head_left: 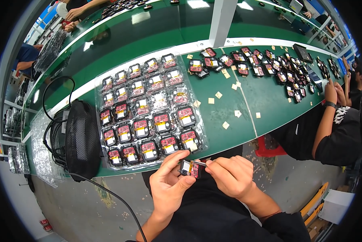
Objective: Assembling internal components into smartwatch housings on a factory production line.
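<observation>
Green worktop (229, 117) under bright lamps. Nearest, at six o'clock, left hand (169, 183) pinched shut around a small black part (190, 168); right hand (229, 175) closed on a thin tool touching it. Above, at eleven o'clock, clear tray (99, 86) of similar parts. Farther, at two o'clock, loose parts (269, 64) and paper squares (218, 95).

The right hand (231, 175) is hiding one end of the small module (190, 168), and its tiny parts are blurring beyond telling.
</observation>
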Tool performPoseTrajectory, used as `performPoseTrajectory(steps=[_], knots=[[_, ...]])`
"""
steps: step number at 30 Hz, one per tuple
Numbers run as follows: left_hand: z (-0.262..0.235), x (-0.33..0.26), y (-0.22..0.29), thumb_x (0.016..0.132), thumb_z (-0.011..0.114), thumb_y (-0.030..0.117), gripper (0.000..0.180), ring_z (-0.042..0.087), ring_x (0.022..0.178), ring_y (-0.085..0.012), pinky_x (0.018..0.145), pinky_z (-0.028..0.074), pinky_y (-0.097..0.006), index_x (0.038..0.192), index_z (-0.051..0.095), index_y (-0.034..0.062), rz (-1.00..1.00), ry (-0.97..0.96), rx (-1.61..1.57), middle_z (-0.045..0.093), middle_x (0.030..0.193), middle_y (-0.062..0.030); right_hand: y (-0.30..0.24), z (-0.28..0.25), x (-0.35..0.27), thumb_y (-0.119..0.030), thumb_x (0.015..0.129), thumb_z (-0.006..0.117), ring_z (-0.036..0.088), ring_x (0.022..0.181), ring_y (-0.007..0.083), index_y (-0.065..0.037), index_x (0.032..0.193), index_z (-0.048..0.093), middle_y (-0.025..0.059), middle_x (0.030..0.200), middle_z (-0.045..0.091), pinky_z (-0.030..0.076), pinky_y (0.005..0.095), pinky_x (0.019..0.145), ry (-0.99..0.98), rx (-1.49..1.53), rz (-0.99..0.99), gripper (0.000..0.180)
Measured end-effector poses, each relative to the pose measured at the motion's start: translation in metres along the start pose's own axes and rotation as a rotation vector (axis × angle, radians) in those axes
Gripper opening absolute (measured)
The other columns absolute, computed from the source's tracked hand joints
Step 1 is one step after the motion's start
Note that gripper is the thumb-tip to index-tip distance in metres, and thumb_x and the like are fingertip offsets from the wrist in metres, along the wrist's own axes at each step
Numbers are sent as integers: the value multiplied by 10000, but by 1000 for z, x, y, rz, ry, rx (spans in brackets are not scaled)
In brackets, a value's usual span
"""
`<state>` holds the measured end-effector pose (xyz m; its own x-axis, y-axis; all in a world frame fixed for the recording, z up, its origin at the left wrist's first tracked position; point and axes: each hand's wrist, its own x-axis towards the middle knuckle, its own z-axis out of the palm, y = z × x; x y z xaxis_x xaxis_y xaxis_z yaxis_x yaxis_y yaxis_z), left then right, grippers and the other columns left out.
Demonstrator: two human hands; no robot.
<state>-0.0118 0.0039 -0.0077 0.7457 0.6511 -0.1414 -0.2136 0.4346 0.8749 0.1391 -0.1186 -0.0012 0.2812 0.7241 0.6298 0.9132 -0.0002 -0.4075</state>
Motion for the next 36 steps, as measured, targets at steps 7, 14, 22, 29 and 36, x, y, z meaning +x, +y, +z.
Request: performPoseTrajectory(steps=[7,14,22,29,36], knots=[[2,1,1,853,843,52,620,610,1261,-270,941,547,-303,1380,563,-118,-16,-6,-20,535,1408,-158,-1,2,2,-58,758,852,592,562,180,-9,961,735,62,813,671,422,301,490,4,17,27,239],[0,-1,0,803,874,29,651,638,1232,-309,997,551,-371,1368,571,-83,35,4,-100,634,1327,-206,7,-5,8,-108,765,834,614,607,155,-43,976,755,39,836,693,446,294,535,-26,54,35,234],[-13,4,26,731,948,293,736,703,1112,-331,994,568,-430,1287,586,-26,159,120,32,672,1204,-194,65,-4,26,-9,849,757,671,791,390,-4,1062,673,167,976,671,531,440,653,112,27,382,230],[-32,21,49,745,946,208,666,665,1159,-326,1001,543,-415,1277,608,-7,323,72,109,652,1242,-180,118,4,55,-324,947,716,672,868,453,-80,1448,481,183,1165,561,538,534,736,-81,-331,670,605],[-57,47,75,743,949,210,688,655,1141,-272,1013,521,-387,1275,598,-49,370,65,266,647,1221,-156,136,2,69,-375,958,689,693,854,441,-138,1421,505,160,1120,585,542,541,729,-186,-418,779,552]])
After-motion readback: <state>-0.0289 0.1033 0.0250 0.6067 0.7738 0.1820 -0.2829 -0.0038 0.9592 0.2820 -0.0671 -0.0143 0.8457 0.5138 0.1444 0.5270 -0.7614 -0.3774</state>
